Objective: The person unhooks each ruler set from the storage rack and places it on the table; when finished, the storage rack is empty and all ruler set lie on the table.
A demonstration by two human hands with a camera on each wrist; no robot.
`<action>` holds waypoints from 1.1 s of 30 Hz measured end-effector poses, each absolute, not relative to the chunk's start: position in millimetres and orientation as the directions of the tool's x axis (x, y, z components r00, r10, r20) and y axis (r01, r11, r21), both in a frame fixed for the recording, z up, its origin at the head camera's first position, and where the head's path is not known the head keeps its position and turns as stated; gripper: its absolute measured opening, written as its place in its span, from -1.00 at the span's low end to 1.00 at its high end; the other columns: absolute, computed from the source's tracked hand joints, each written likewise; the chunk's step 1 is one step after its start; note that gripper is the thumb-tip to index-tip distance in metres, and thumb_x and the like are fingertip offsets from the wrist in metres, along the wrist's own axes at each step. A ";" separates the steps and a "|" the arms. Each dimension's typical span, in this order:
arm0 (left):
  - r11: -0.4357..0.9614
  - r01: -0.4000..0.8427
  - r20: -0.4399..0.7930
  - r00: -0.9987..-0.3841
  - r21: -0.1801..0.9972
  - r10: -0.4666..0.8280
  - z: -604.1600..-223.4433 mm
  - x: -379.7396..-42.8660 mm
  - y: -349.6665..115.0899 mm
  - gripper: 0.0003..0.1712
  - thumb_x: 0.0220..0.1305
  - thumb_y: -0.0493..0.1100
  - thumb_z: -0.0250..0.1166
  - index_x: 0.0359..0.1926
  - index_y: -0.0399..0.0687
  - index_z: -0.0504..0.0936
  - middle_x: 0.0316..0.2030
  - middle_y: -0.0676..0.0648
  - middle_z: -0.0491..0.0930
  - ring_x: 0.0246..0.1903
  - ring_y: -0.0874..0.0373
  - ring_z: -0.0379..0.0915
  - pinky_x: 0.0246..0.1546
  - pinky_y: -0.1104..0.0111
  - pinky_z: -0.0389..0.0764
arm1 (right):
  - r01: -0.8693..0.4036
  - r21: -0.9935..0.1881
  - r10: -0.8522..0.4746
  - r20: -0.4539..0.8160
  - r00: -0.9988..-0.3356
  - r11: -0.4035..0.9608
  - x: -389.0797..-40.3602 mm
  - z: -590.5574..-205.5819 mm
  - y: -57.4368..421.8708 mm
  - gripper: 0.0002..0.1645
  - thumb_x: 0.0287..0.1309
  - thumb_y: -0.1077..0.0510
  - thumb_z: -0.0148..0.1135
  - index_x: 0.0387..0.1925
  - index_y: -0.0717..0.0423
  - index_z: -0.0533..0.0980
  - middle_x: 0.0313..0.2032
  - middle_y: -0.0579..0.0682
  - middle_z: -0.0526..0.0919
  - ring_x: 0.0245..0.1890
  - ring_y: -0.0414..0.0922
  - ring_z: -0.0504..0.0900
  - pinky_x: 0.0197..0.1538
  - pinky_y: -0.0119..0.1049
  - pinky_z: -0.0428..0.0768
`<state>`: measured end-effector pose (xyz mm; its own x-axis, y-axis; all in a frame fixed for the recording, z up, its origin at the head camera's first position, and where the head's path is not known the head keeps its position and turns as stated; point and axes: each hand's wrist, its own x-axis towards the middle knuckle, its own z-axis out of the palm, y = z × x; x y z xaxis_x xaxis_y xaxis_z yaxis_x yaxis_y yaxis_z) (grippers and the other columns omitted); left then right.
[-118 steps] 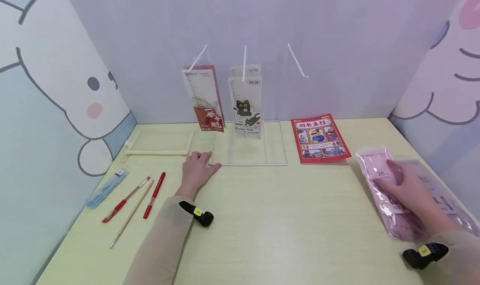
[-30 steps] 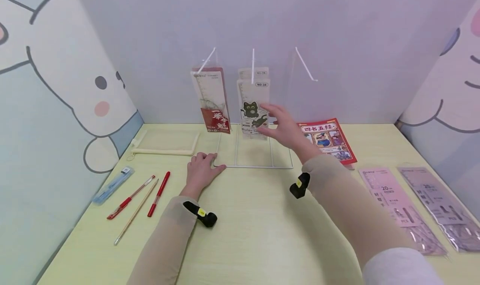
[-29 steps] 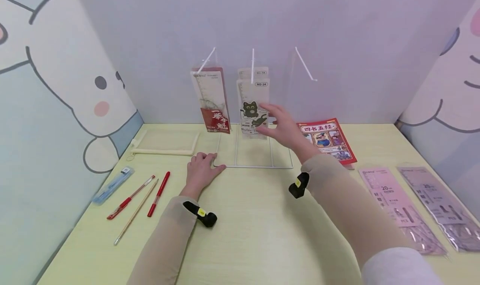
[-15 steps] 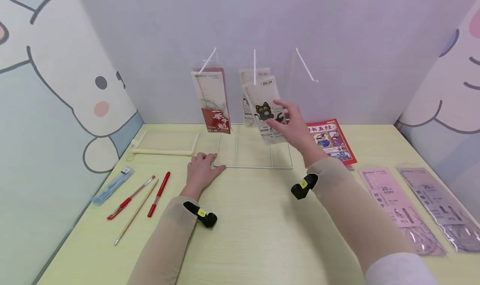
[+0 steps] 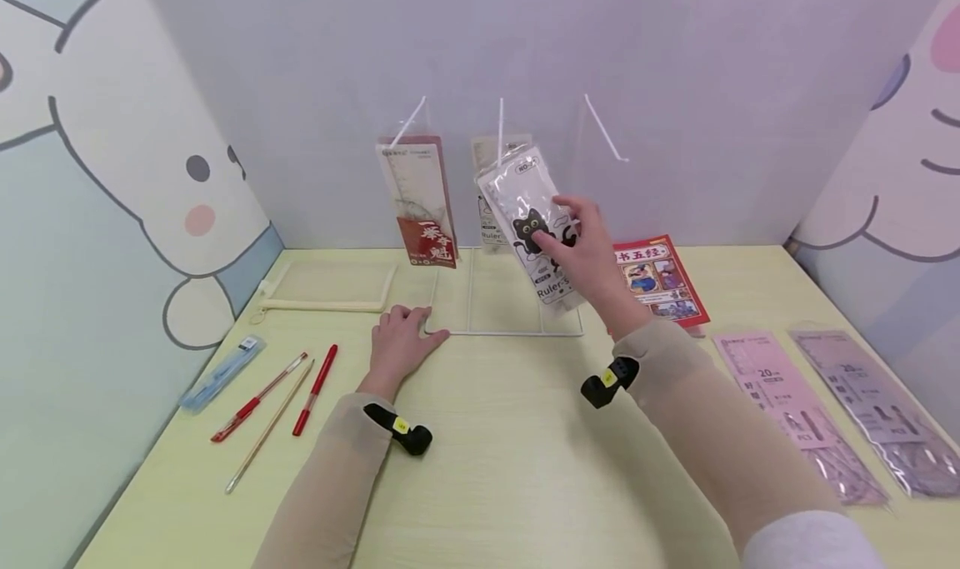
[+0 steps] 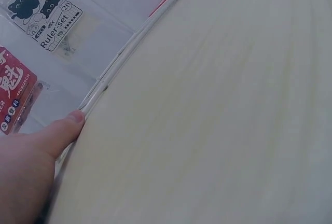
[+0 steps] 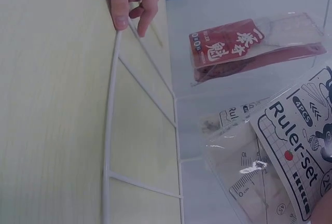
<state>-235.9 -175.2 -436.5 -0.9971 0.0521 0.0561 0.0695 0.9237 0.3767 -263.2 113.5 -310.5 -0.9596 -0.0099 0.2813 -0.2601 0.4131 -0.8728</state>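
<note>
My right hand (image 5: 592,252) pinches a clear-bagged ruler set (image 5: 520,194) with a black cat card, thumb across its front. The packet leans left, its top edge right at the tip of the rack's middle hook (image 5: 501,127). In the right wrist view its card (image 7: 290,130) and clear rulers show close up. Behind it hangs a second cat ruler set (image 5: 491,219), partly covered. My left hand (image 5: 400,344) grips the front left corner of the white wire rack (image 5: 517,334); its thumb lies on the wire in the left wrist view. A red-and-white ruler set (image 5: 420,202) hangs from the left hook.
A red booklet (image 5: 667,282), a pink ruler packet (image 5: 787,402) and a purple one (image 5: 873,402) lie to the right. At left are a mesh pouch (image 5: 330,286), a blue packet (image 5: 222,375), two red pens (image 5: 316,390) and a pencil (image 5: 268,427). The right hook (image 5: 603,127) is bare.
My right hand first lets the pink packet down on the table, then takes hold of the front cat ruler set and tilts it forward and right along the middle hook. My left hand stays.
</note>
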 end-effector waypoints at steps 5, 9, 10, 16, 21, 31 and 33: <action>0.925 0.074 0.056 -0.997 0.371 0.057 -438.2 -235.8 -174.8 -0.22 0.14 0.37 0.15 0.25 0.02 0.43 0.07 -0.19 0.33 0.03 -0.12 0.20 -0.04 0.03 0.23 | -0.275 -0.862 -0.002 0.303 -0.953 0.426 -256.6 -311.1 112.3 -0.27 0.07 -0.07 0.33 0.25 -0.18 0.24 0.00 0.01 0.27 -0.16 -0.06 0.41 -0.25 -0.15 0.54; 0.924 0.080 0.071 -0.996 0.373 0.057 -438.6 -236.2 -174.3 -0.24 0.14 0.36 0.16 0.23 0.02 0.45 0.06 -0.19 0.34 0.01 -0.12 0.21 -0.05 0.04 0.24 | -0.274 -0.864 0.005 0.304 -0.953 0.422 -250.2 -310.2 112.7 -0.28 0.07 -0.08 0.32 0.25 -0.19 0.25 -0.01 0.02 0.29 -0.17 -0.05 0.44 -0.23 -0.14 0.55; 0.923 0.082 0.075 -0.996 0.376 0.058 -438.6 -236.4 -174.2 -0.24 0.14 0.36 0.16 0.23 0.02 0.45 0.06 -0.19 0.34 0.01 -0.12 0.21 -0.05 0.04 0.23 | -0.275 -0.866 0.006 0.306 -0.952 0.417 -248.3 -310.1 112.8 -0.28 0.07 -0.07 0.33 0.25 -0.18 0.25 -0.02 0.03 0.29 -0.18 -0.05 0.45 -0.24 -0.14 0.55; 0.919 0.084 0.085 -0.995 0.386 0.056 -439.2 -236.8 -175.0 -0.25 0.15 0.35 0.17 0.23 0.02 0.45 0.05 -0.18 0.33 -0.01 -0.11 0.20 -0.05 0.04 0.23 | -0.300 -0.873 -0.001 0.324 -0.946 0.385 -239.2 -310.9 113.3 -0.29 0.07 -0.01 0.34 0.24 -0.14 0.26 -0.07 0.05 0.31 -0.23 -0.05 0.47 -0.29 -0.16 0.57; 0.918 0.081 0.083 -0.995 0.387 0.053 -439.1 -236.5 -175.3 -0.25 0.15 0.36 0.16 0.23 0.01 0.46 0.05 -0.18 0.33 -0.01 -0.11 0.20 -0.05 0.04 0.22 | -0.317 -0.875 -0.009 0.338 -0.941 0.365 -234.1 -311.4 113.3 -0.31 0.09 0.00 0.33 0.23 -0.13 0.27 -0.11 0.06 0.33 -0.24 -0.04 0.50 -0.30 -0.16 0.57; 0.920 0.077 0.078 -0.996 0.385 0.050 -437.5 -235.1 -175.4 -0.26 0.15 0.35 0.16 0.22 0.02 0.46 0.05 -0.18 0.33 0.00 -0.11 0.20 -0.04 0.03 0.22 | -0.349 -0.885 -0.029 0.358 -0.933 0.307 -223.2 -308.4 123.2 -0.35 0.15 0.02 0.28 0.25 -0.20 0.27 -0.21 0.08 0.48 -0.28 -0.06 0.54 -0.32 -0.20 0.59; 0.920 0.080 0.076 -0.996 0.384 0.055 -437.0 -235.2 -175.0 -0.25 0.15 0.35 0.16 0.23 0.01 0.45 0.05 -0.19 0.33 0.01 -0.12 0.20 -0.03 0.02 0.22 | -0.331 -0.887 -0.023 0.342 -0.939 0.320 -219.9 -308.5 129.2 -0.35 0.15 0.01 0.27 0.26 -0.23 0.27 -0.22 0.07 0.47 -0.29 -0.06 0.54 -0.32 -0.22 0.58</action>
<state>-235.2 -175.0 -437.0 -0.9956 0.0549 0.0756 0.0800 0.9197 0.3843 -219.9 129.2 -308.5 -0.9393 -0.0227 0.3425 -0.3313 0.3204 -0.8874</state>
